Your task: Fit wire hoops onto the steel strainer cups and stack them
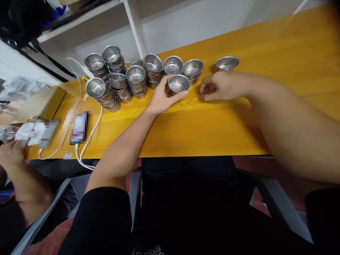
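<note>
My left hand (160,96) is wrapped round a perforated metal cup (178,84), thumb at its near side and fingers at its left. To its right, my right hand (216,86) is closed in a pinch low over the table. A thin curved wire (190,103) runs from the fingertips of my right hand toward the near side of the held cup. Whether the wire touches the cup cannot be made out. Just behind stand more such cups (193,68), and a separate cup (227,63) stands beyond my right hand, partly hidden by it.
Several stacks of perforated cups (96,88) stand at the left back of the yellow table (186,138). A phone (79,127) with white cables (91,132) lies at the left, near a cardboard box (39,104). Another person's hand (12,152) is at far left. Shelving (132,28) stands behind.
</note>
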A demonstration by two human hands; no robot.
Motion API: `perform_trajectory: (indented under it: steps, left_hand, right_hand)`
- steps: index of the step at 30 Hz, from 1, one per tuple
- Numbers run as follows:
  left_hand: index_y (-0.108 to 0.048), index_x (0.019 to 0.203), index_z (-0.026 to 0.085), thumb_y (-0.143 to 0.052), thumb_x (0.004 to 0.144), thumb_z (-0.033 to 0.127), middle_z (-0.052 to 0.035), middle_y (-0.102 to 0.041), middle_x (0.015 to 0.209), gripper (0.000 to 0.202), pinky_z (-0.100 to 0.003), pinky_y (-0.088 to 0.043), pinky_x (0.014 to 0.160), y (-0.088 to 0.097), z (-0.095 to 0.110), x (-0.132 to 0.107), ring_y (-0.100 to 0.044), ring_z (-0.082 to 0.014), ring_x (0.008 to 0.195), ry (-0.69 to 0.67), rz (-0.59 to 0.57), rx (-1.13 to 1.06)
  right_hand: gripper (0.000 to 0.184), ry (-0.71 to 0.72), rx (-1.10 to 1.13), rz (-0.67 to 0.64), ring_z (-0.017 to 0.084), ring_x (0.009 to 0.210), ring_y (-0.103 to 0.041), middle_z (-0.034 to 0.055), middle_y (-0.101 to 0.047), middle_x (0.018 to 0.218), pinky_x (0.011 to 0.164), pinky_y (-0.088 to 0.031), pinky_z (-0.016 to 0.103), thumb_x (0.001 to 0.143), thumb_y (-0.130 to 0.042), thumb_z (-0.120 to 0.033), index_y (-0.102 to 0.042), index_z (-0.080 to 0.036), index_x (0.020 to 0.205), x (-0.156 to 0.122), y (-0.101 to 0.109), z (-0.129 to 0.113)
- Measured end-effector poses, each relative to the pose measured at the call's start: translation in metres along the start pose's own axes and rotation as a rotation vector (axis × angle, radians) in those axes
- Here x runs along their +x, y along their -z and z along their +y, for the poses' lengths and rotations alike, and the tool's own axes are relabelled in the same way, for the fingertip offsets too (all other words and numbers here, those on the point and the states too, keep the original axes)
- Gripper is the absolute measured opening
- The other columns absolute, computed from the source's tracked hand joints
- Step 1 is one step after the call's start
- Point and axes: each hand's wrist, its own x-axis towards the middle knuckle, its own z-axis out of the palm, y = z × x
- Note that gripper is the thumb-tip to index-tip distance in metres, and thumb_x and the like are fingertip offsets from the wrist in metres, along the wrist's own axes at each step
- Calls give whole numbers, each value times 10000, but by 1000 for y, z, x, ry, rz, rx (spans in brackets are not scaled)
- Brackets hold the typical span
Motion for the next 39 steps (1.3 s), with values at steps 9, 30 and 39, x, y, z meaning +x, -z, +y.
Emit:
perform_trajectory:
  steps: [9, 30, 39]
  left_hand:
    - [-663, 1730, 259, -1038, 843, 1071, -204, -813, 1704, 1260, -663, -666, 1437, -1, -13, 2, -812, -443, 1638, -87, -76, 39]
    - [-740, 1604, 314, -1098, 808, 1030, -129, -762, 1590, 1130, -690, -579, 1485, 7, -17, 6, -759, -431, 1600, -205, -17, 120]
    - [-441, 1866, 347, -851, 1007, 1095, -158, -695, 1758, 1210, -661, -604, 1468, -2, -52, 16, -762, -405, 1671, -247, -21, 80]
  right_hand:
    - [153, -64, -169, -190, 318, 841, -762, 85, -833, 932, 809, -509, 464, 1098, -903, -237, -821, -242, 969, 4, 0, -23]
    - [206, 33, 420, 117, 238, 927, -718, 69, -820, 1042, 942, -626, 437, 1067, -865, -73, -815, -232, 1188, -5, 0, -6]
    - [222, 76, 556, 333, 236, 777, -720, 75, -809, 946, 833, -660, 447, 1183, -969, -423, -842, -241, 1194, 7, -17, 6]
